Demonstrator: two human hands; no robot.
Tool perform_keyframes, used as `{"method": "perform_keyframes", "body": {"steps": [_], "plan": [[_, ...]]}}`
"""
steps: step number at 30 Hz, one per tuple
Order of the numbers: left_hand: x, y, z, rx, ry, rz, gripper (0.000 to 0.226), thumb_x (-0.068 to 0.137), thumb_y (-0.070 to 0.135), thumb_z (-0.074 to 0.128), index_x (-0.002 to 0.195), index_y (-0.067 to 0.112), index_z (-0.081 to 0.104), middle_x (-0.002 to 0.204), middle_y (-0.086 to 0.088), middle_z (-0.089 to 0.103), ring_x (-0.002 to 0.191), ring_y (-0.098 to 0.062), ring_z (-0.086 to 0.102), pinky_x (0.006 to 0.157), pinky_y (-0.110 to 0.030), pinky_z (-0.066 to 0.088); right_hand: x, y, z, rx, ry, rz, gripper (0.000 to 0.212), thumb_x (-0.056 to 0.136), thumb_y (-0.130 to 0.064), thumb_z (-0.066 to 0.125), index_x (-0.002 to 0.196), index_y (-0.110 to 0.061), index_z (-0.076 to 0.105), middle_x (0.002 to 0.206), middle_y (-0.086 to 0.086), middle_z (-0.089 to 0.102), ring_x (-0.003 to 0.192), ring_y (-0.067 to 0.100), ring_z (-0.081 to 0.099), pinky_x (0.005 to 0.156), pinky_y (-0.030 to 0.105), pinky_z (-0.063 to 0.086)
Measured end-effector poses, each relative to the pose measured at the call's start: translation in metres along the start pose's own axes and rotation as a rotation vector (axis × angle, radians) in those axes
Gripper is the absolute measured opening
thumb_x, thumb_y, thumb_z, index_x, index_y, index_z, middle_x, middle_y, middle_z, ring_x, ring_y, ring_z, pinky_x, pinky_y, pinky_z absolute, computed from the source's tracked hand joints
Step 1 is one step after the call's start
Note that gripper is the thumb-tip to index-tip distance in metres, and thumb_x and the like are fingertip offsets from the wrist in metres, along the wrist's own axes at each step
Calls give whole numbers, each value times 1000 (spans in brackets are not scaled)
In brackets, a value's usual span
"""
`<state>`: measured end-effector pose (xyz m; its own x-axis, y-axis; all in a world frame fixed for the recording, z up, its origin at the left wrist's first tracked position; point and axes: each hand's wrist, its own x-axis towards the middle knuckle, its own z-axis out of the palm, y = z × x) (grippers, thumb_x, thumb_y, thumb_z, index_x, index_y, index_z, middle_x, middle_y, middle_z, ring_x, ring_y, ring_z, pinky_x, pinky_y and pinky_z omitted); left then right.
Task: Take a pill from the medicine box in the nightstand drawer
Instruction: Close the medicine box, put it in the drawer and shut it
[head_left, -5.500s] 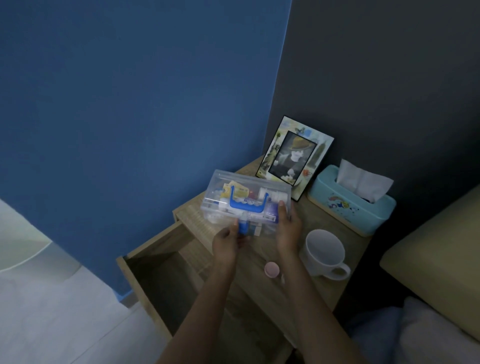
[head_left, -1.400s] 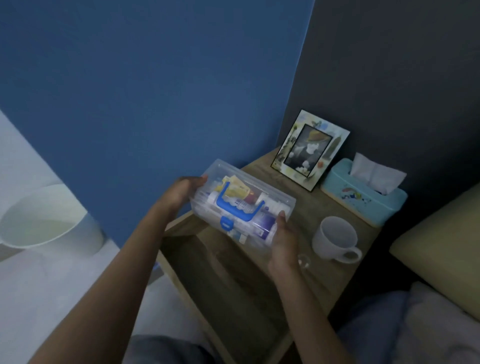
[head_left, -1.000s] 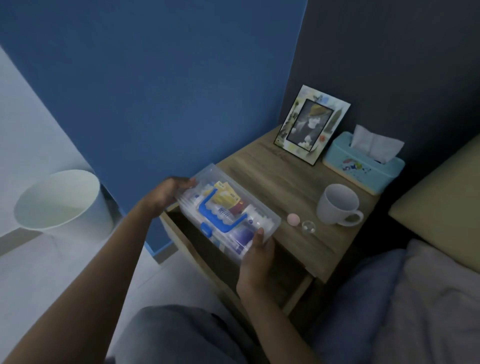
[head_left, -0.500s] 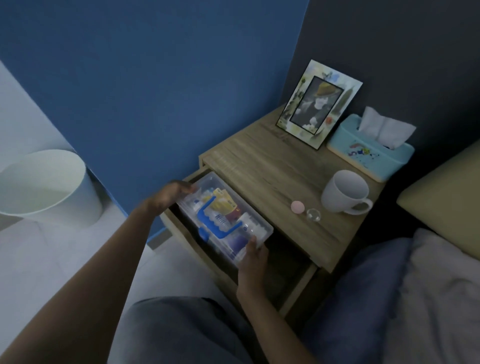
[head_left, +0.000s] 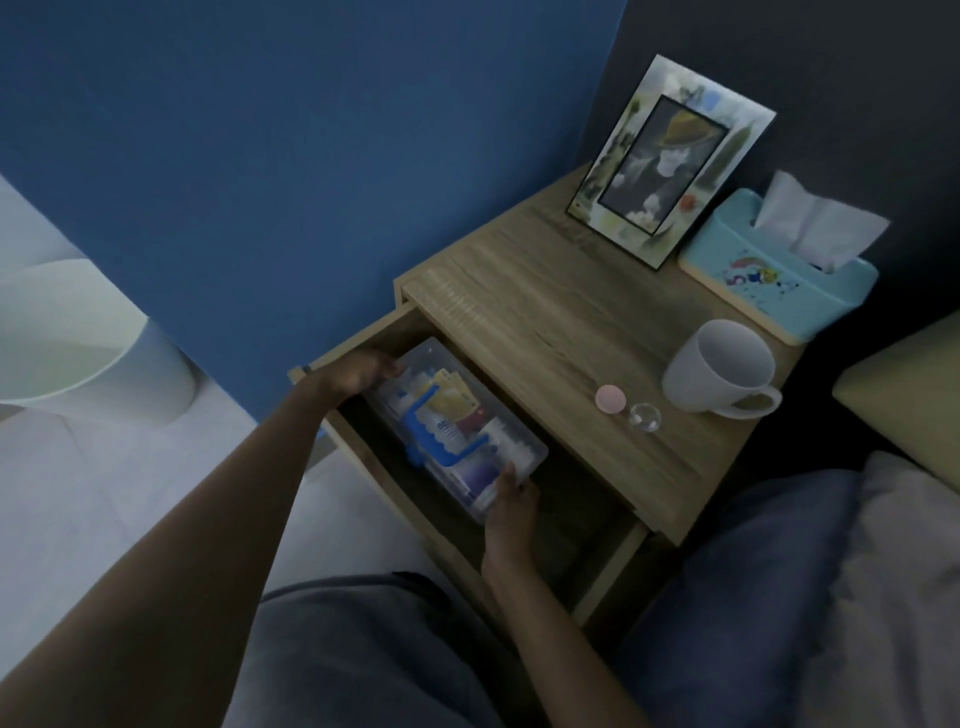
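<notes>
The clear medicine box, with a blue handle on its lid and packets inside, lies low inside the open nightstand drawer. My left hand grips the box's far left end. My right hand grips its near right corner. On the nightstand top lie a round pink pill and a small clear cap next to it.
A white mug stands just right of the pill. A turquoise tissue box and a picture frame stand at the back. A white bin sits on the floor at left. Bedding lies at right.
Both hands have carried the closed medicine box from above the nightstand top down into the open drawer. The pill and cap stay on the top.
</notes>
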<state>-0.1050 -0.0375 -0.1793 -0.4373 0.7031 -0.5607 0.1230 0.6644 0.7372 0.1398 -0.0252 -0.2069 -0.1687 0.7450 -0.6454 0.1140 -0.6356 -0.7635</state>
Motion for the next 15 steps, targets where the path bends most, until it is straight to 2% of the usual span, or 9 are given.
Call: {"method": "perform_keyframes", "body": {"steps": [4,7,9,12,15], "plan": [[6,-2,4,64,8,-18,35,97,10,45,128,-2,55,136,-21,52,126,-34,48,110,-45,34,9,7,-2,-14,1,7,42,95,-34,51,135,-23,46,122,4,62,107,18,62,89,36,51],[8,-3,7,60,-15,-41,35,97,16,46,129,4,54,137,-17,52,126,-31,47,105,-40,35,13,10,-3,-40,25,-1,28,95,-36,49,122,-28,51,107,-4,64,94,9,64,73,27,50],[9,-4,8,62,-26,-50,36,97,20,45,130,6,54,137,-15,52,125,-29,48,103,-39,35,15,11,-3,-59,41,-12,27,95,-37,50,120,-29,50,98,-10,61,88,4,62,67,23,47],[12,-6,10,97,-32,-65,34,97,20,44,127,8,55,133,-17,54,121,-31,51,106,-46,37,17,12,-7,-111,37,-37,33,95,-36,50,126,-26,49,105,-6,62,94,9,62,71,24,48],[12,-6,14,153,-40,-81,30,98,16,42,123,5,56,128,-20,56,116,-33,53,104,-48,39,15,11,-13,-159,-15,-49,36,96,-30,49,132,-23,47,121,5,62,105,16,62,85,32,50]]}}
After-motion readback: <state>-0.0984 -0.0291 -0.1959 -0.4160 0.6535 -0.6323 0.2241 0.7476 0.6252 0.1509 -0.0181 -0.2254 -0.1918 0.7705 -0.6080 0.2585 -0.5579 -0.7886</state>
